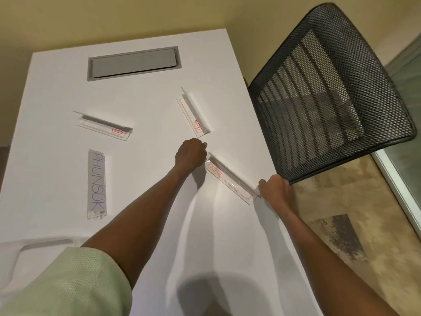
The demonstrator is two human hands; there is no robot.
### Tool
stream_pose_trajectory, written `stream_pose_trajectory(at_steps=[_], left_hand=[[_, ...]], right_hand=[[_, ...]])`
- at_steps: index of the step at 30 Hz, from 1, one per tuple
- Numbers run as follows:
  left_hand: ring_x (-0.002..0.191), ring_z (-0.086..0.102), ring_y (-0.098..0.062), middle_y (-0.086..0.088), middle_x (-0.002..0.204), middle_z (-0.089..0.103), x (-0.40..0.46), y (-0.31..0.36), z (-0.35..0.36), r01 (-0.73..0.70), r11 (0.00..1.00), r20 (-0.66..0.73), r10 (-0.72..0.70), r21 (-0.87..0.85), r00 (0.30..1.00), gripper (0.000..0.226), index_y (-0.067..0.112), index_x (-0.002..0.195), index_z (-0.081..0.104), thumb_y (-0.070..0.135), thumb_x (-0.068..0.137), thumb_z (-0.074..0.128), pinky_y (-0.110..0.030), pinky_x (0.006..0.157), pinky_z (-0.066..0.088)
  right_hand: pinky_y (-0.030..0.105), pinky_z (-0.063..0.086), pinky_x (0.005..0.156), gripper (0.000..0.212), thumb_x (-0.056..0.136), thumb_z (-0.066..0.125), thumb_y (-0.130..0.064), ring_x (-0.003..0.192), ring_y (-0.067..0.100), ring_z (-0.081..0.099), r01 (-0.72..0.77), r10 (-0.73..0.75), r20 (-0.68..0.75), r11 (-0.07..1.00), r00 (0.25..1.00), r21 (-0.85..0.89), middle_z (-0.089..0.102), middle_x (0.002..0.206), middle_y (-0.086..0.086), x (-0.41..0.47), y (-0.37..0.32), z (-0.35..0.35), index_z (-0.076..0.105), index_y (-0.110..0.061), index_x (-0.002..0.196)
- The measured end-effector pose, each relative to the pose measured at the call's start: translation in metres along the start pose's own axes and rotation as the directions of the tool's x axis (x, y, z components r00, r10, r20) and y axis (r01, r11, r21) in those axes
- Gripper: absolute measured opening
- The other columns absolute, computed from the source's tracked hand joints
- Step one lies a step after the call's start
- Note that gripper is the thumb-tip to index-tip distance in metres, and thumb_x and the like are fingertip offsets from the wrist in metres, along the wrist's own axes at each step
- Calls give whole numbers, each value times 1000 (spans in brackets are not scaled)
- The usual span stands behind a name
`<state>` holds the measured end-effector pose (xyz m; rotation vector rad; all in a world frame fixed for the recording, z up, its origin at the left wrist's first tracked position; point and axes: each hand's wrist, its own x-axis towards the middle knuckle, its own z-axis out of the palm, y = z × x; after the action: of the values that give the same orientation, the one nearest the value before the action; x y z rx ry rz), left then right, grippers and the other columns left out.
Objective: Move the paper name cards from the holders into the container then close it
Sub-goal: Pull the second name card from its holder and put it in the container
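a white table (141,106) fills most of the view, with a grey rectangular hatch cover (133,63) set flush in a recess near its far edge. a black mesh chair back (328,92) stands tilted just beside the table's right edge, over a mottled beige floor (341,215) bearing a dark patch (346,236). a plain cream wall (114,17) rises behind the table, and a pale-framed glass panel (405,71) runs along the right margin.
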<state>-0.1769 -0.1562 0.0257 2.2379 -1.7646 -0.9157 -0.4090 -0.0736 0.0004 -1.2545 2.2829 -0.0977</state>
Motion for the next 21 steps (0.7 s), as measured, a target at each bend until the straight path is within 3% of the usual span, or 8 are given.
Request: stream_pose_trajectory(at_steps=[3, 6, 15, 17, 21], left_hand=[[87, 57, -36, -15, 82, 57, 8, 5, 7, 71, 997, 30, -70, -5, 997, 34, 6, 63, 42, 23, 93, 45, -33, 65, 39], [79, 52, -31, -11, 83, 54, 12, 9, 11, 150, 988, 70, -147, -37, 987, 28, 4, 70, 48, 24, 89, 49, -31, 65, 38], [92, 65, -35, -22, 86, 67, 14, 10, 22, 258, 944, 84, -246, -205, 966, 21, 0, 73, 58, 20, 79, 56, -30, 61, 42], [80, 63, -34, -20, 83, 67, 14, 9, 22, 263, 944, 87, -250, -199, 964, 25, -5, 81, 64, 19, 77, 57, -28, 59, 43], [67, 50, -25, -10, 67, 56, 10, 4, 20, 258, 942, 93, -243, -214, 966, 14, 0, 69, 56, 13, 73, 60, -25, 54, 34]], right_hand=[[33, 49, 62, 30, 85, 55, -23, 80, 32, 64, -98, 83, 153, 991, 985, 90, 69, 97, 20, 12, 3, 4, 65, 3, 96], [38, 55, 64, 29, 81, 55, -19, 85, 35, 69, -168, 130, 217, 972, 968, 165, 71, 92, 20, 17, 5, 7, 66, 5, 92], [28, 43, 46, 15, 70, 58, -8, 45, 23, 53, -305, 204, 313, 897, 928, 320, 72, 69, 21, 27, 10, 17, 65, 5, 68], [25, 40, 44, 10, 72, 62, -6, 40, 20, 49, -344, 227, 343, 879, 912, 332, 72, 70, 21, 29, 11, 17, 64, 4, 70], [24, 35, 45, 14, 73, 69, -1, 40, 18, 44, -397, 254, 400, 856, 880, 330, 66, 69, 21, 27, 11, 14, 59, 3, 64]])
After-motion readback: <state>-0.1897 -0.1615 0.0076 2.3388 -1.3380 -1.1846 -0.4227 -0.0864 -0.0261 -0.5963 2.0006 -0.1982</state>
